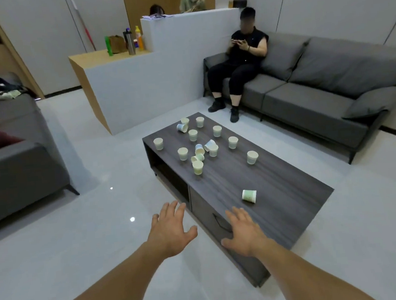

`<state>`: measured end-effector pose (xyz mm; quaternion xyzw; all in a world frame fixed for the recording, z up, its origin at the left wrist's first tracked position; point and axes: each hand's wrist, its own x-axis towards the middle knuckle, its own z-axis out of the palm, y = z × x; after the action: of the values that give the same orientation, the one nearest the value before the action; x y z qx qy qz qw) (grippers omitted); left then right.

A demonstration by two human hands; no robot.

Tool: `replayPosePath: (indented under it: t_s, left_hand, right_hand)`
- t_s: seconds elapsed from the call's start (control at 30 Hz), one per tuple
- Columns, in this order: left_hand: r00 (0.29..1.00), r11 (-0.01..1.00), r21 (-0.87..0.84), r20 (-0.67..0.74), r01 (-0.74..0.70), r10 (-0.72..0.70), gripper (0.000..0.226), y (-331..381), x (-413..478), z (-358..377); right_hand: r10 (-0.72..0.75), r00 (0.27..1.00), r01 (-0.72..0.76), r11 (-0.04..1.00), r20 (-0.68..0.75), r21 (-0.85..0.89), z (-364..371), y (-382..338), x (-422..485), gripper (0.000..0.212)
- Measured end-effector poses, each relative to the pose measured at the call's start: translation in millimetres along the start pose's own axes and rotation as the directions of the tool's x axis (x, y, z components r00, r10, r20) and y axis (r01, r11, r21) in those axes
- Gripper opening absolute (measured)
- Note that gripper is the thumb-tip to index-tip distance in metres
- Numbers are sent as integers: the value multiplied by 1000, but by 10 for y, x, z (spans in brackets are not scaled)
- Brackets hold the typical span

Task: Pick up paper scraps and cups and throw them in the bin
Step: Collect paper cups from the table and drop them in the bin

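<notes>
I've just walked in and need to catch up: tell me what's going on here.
A person is about to clear paper cups off a dark coffee table. Both hands are open and empty: the left hand beside the table's near corner, the right hand over its near end. One cup lies on its side just beyond the right hand; the others, upright or tipped, sit farther up. Someone sits on the grey sofa with a phone. No bin shows.

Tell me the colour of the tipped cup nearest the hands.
The cup is white with green print; head view.
</notes>
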<state>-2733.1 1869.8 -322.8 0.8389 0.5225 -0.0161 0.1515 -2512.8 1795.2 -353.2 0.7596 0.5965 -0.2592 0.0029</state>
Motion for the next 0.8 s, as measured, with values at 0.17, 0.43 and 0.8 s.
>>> replayPosePath:
  t_s: [0.17, 0.43, 0.8]
  left_hand:
    - [1000, 1000, 5, 5, -30, 30, 79, 196, 922, -111]
    - [981, 992, -6, 148, -123, 123, 82, 182, 2174, 13]
    - [844, 924, -37, 393, -381, 364, 82, 208, 3830, 455]
  right_hand:
    - [62, 998, -62, 998, 10, 2, -412, 452, 673, 95]
    - [214, 973, -216, 976, 91, 11, -574, 949, 1552, 93]
    - [472, 873, -484, 870, 121, 98, -366, 1444, 2650, 95]
